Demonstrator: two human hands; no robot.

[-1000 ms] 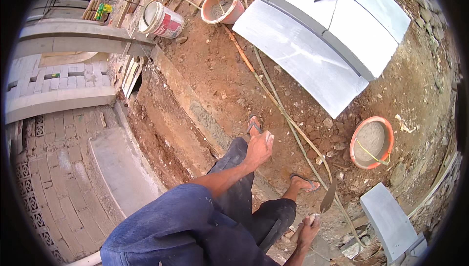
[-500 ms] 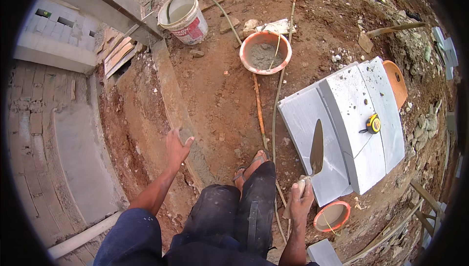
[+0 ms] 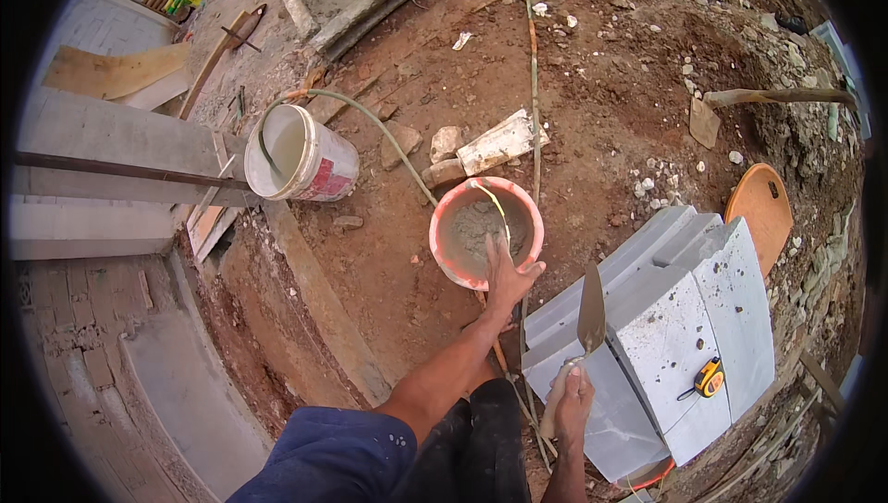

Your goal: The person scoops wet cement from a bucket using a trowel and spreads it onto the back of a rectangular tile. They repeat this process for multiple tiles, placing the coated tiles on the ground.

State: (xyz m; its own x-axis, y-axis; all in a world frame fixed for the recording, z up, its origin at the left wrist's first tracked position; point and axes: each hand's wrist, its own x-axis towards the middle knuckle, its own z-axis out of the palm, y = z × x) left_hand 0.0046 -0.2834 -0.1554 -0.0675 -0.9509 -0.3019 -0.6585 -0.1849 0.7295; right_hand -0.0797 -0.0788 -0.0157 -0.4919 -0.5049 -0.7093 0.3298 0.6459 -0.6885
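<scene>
My left hand (image 3: 504,276) reaches over the near rim of an orange bucket (image 3: 448,272) that holds wet grey mortar (image 3: 474,226). Its fingers are stretched out and the thumb is spread; the fingertips lie by the lower end of the bucket's thin pale handle (image 3: 496,200). Whether they touch it I cannot tell. On the right, my right hand (image 3: 575,403) is closed round the handle of a pointed trowel (image 3: 590,313), its blade pointing away from me. Beneath and beside the blade lies a stack of pale grey blocks (image 3: 638,323), with a yellow and black tape measure (image 3: 709,377) on top.
A white bucket (image 3: 319,156) with a hose (image 3: 370,115) in it stands at the far left. Stones (image 3: 447,143) and a pale slab piece (image 3: 499,144) lie behind the mortar bucket. An orange oval board (image 3: 760,212) leans by the blocks. A concrete strip (image 3: 324,290) runs along the left.
My left hand has moved from above the concrete strip forward and right to the mortar bucket. The view has shifted. My right hand still grips the trowel.
</scene>
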